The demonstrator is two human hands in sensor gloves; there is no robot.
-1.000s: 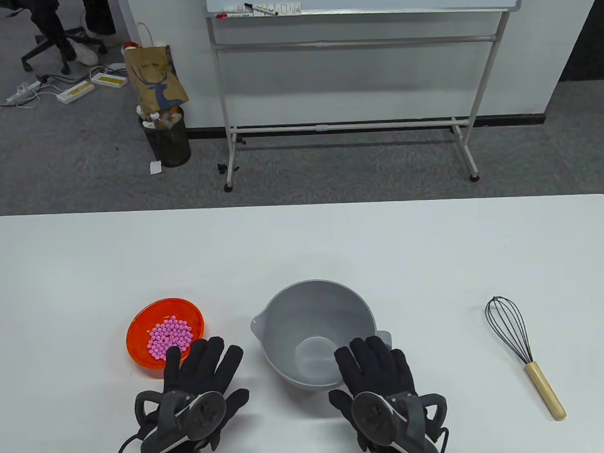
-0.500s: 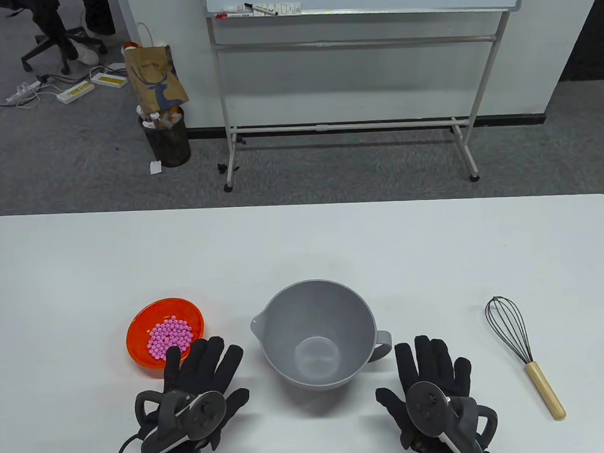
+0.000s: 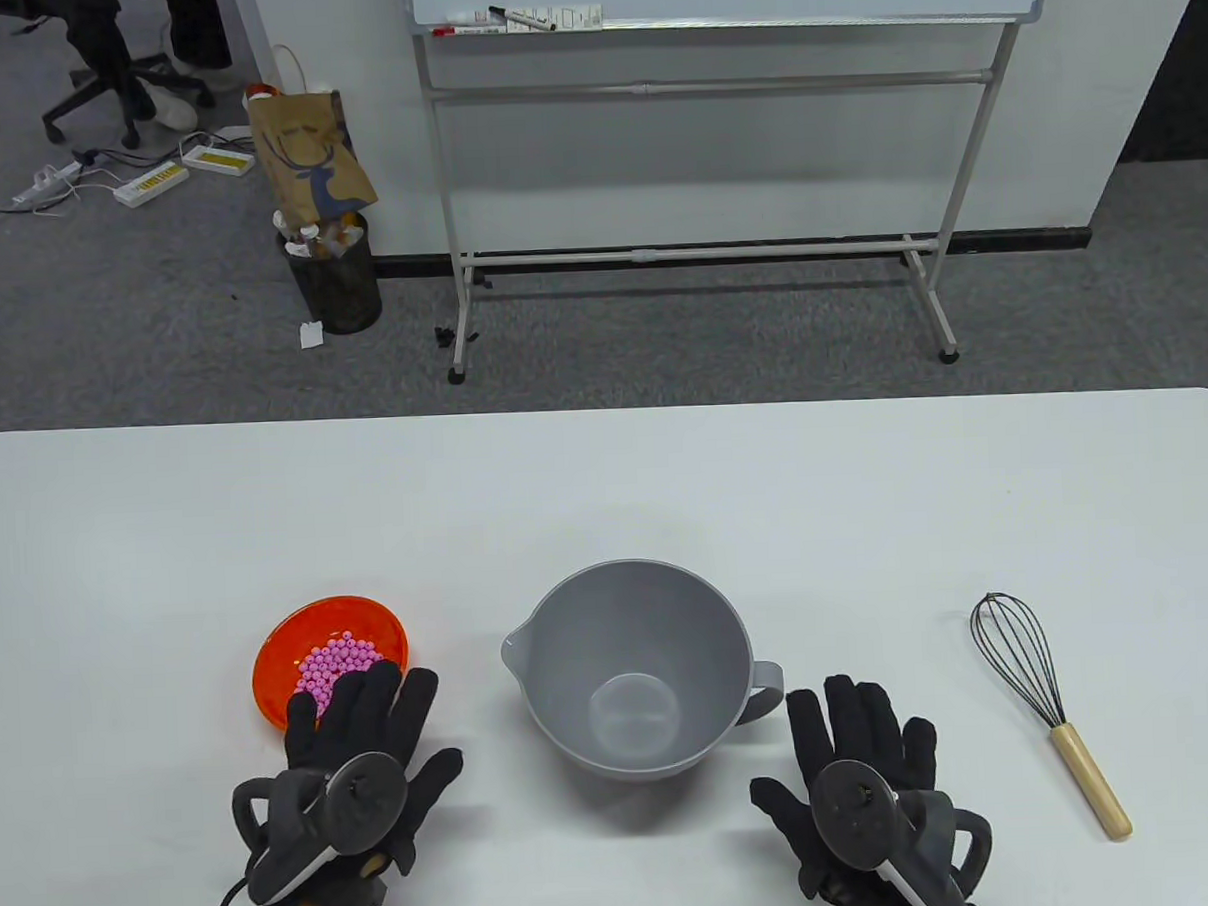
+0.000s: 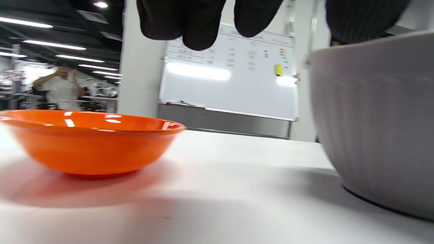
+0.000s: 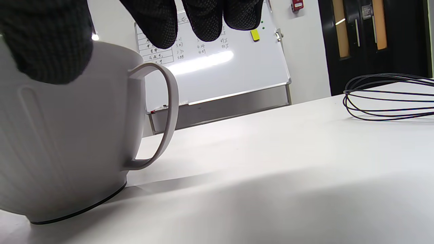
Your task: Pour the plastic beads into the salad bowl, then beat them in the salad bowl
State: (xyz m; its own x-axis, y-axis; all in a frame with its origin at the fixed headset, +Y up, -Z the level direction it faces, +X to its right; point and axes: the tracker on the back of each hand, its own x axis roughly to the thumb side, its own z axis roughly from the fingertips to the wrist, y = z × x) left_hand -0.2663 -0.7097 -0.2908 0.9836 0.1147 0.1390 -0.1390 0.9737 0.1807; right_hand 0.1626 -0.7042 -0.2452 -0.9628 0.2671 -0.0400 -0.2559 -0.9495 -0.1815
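An orange bowl (image 3: pixel 311 626) (image 4: pixel 91 144) holds pink plastic beads (image 3: pixel 328 667) at the table's left front. My left hand (image 3: pixel 360 719) hovers flat over its near rim, fingers straight, holding nothing. The empty grey salad bowl (image 3: pixel 631 612) (image 4: pixel 376 118) (image 5: pixel 64 142), with a spout and a handle (image 3: pixel 769 686) (image 5: pixel 162 115), stands in the middle. My right hand (image 3: pixel 862 737) lies flat to the right of that handle, fingers spread, empty. A black wire whisk (image 3: pixel 1051 709) (image 5: pixel 386 98) with a wooden handle lies further right.
The white table (image 3: pixel 606 493) ends at a far edge with grey carpet beyond. A whiteboard stand (image 3: pixel 692 169), a bin (image 3: pixel 334 275) and an office chair (image 3: pixel 112 64) are on the floor. A person (image 4: pixel 62 89) stands far off in the left wrist view.
My right hand left the salad bowl's near rim and moved right, uncovering the handle. My left hand slid forward and left, now over the orange bowl's near rim.
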